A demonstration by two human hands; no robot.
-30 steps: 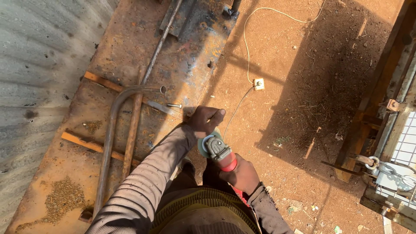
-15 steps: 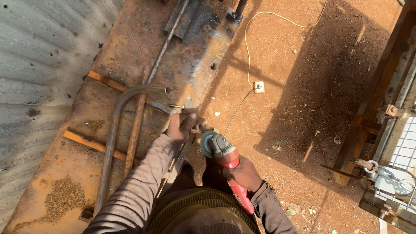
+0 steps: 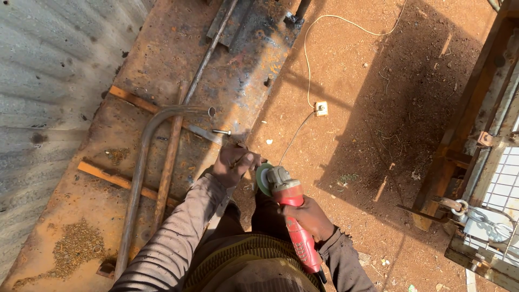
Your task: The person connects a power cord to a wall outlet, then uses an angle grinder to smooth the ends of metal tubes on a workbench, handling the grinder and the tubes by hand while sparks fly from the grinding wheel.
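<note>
Red-bodied, the angle grinder (image 3: 286,208) is sitting at the rusty steel table's (image 3: 162,59) near edge, its disc standing upright just beside the left hand (image 3: 233,163). The right hand (image 3: 309,217) is gripping the grinder's body with fingers wrapped closed around it. The left hand's fingers are curling shut over the end of a flat metal strip (image 3: 204,133) lying by the bent pipe (image 3: 141,162). Doing this well likely means pinning the strip firmly, keeping fingers clear of the disc, and minding the white cord (image 3: 308,65) trailing across the dirt.
</note>
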